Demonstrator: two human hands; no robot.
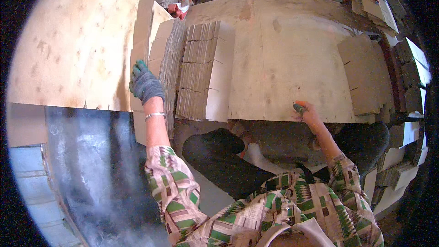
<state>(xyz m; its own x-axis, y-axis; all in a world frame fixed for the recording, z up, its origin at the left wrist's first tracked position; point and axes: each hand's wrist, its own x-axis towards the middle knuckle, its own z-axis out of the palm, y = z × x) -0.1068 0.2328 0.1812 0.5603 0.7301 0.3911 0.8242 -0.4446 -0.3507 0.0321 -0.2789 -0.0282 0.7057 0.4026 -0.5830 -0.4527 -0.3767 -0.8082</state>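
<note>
My left hand (147, 83), in a grey and green work glove, is closed on a tall, narrow cardboard sheet (142, 27) at the left end of a cardboard stack. Right beside it, slotted cardboard pieces (167, 50) stand packed on edge. Another bundle of slotted cardboard (199, 71) adjoins them on the right. Over the near edge of the wooden board, my bare right hand (308, 113) has its fingers curled in. Something dark green covers or sits at one fingertip; whether the hand pinches anything is too small to tell.
A plywood table top (283, 64) spreads before me, with a paler board (73, 41) at the left. Flat slotted cardboard (363, 75) lies at its right end. More cardboard stacks (395, 178) stand at the far right. A red and white bag (179, 8) lies behind the stacks.
</note>
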